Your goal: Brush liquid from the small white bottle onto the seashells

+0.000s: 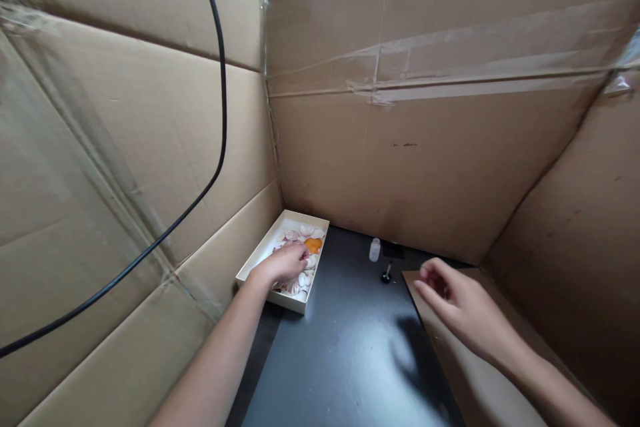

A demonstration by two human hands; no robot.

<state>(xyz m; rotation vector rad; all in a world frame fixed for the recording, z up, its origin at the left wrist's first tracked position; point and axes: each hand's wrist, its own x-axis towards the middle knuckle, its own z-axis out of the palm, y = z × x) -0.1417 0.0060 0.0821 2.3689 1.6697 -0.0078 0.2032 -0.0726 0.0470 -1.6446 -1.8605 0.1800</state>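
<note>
My left hand [286, 261] reaches into a shallow cream box [243, 275] at the left. Its fingers are curled together over several white and pinkish seashells [307, 279], and what they hold, if anything, is hidden. Just past the fingertips lies an orange shell-like piece [314, 245]. On the right, my right hand [457, 300] hovers above a brown cardboard sheet [440, 340]. Its fingers are loosely bent with a gap between thumb and forefinger, and no object shows in it.
A small whitish bottle [375, 250] stands near the back of the dark table [330, 360]. Close to it are a black cap with a stem [386, 276] and a flat black piece [393, 251]. Cardboard walls [450, 167] enclose the table; a black cable [223, 100] hangs at left.
</note>
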